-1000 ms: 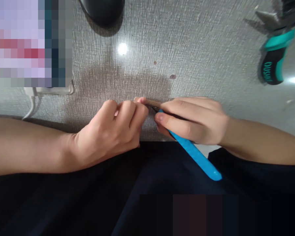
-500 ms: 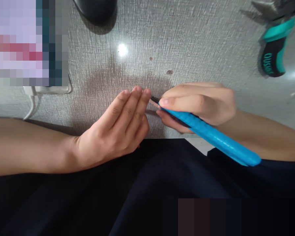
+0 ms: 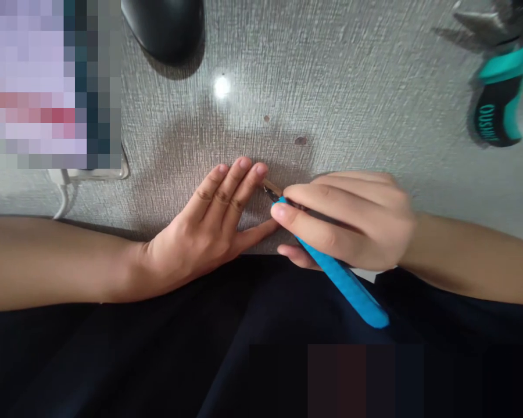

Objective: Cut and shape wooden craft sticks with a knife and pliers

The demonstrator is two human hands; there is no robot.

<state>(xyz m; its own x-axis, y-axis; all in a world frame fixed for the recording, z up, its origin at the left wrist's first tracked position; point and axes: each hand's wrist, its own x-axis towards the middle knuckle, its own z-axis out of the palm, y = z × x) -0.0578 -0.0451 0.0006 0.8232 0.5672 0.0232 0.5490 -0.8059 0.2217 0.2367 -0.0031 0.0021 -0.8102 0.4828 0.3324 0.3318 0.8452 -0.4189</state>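
Note:
My left hand lies flat on the grey textured table, fingers stretched out together and pointing up-right, thumb out toward the right. My right hand is closed around a blue-handled cutter, whose handle slants down to the right over my dark lap. The tool's small dark tip sits right beside my left fingertips, touching a thin brownish piece that I cannot make out.
A black rounded object sits at the top. Teal-and-black pliers lie at the upper right. A blurred box and a white cable are at the left. Two small specks lie on the table.
My left hand went from a curled pinch to flat, outstretched fingers. My right hand swung the blue handle up, then back down, and the tip stays by the left fingertips.

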